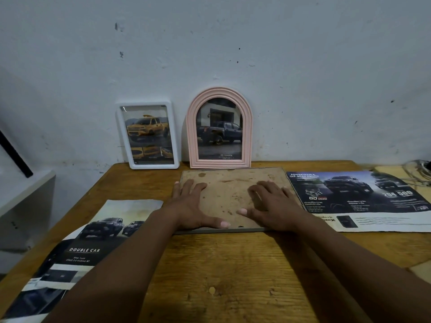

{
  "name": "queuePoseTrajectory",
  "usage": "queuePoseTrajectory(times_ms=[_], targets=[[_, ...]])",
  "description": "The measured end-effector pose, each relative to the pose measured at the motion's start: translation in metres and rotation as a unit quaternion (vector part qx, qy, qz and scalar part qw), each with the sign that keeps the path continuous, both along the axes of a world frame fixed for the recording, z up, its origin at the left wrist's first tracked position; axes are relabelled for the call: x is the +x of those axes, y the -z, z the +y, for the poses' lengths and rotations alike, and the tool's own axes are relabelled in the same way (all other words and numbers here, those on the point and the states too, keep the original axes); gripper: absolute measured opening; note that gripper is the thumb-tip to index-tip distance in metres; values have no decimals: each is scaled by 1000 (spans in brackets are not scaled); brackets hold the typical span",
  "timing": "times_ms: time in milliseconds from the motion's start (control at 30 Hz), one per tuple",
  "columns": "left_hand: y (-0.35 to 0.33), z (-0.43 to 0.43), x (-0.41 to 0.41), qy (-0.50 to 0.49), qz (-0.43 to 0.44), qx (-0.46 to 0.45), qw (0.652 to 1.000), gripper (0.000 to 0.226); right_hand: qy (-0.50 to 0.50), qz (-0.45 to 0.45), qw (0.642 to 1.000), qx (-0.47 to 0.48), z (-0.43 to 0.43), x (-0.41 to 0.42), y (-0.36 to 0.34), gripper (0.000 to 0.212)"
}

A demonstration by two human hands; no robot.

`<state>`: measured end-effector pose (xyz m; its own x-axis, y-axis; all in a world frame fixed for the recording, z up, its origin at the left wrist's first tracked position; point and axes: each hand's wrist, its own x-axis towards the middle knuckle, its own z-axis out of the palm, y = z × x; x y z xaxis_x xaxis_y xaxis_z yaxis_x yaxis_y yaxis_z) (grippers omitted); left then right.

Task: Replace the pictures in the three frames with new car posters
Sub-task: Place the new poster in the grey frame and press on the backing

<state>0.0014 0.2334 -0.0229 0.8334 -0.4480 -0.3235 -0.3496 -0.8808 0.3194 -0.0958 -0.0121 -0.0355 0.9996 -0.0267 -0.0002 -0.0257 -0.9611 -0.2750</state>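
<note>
A large frame [229,183] lies face down in the middle of the wooden table [233,276], its stained brown backing board up. My left hand [193,206] rests flat on its left part, fingers spread. My right hand [270,203] presses flat on its right part. Against the wall stand a white rectangular frame [147,135] with a yellow pickup picture and a pink arched frame [219,128] with a dark pickup picture. A car poster marked "Double Cab" [77,250] lies at the left, and a dark car poster [359,197] lies at the right.
A white cabinet [23,201] with a black bar leaning on it stands left of the table. Cables [417,171] lie at the table's far right corner. A pale wall rises right behind the table.
</note>
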Motion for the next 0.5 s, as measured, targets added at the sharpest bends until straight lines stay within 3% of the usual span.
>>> queuePoseTrajectory(times_ms=[133, 233, 400, 500], targets=[[4, 1, -3, -3, -17, -5, 1000, 156, 31, -76, 993, 85, 0, -4, 9, 78], [9, 3, -8, -7, -47, -26, 999, 152, 109, -186, 960, 180, 0, -11, 9, 57], [17, 4, -13, -29, -132, -76, 988, 132, 151, -217, 964, -11, -14, -40, -1, 32], [18, 3, -12, -26, -136, -64, 988, 129, 154, -206, 965, -45, -15, -53, -1, 29]])
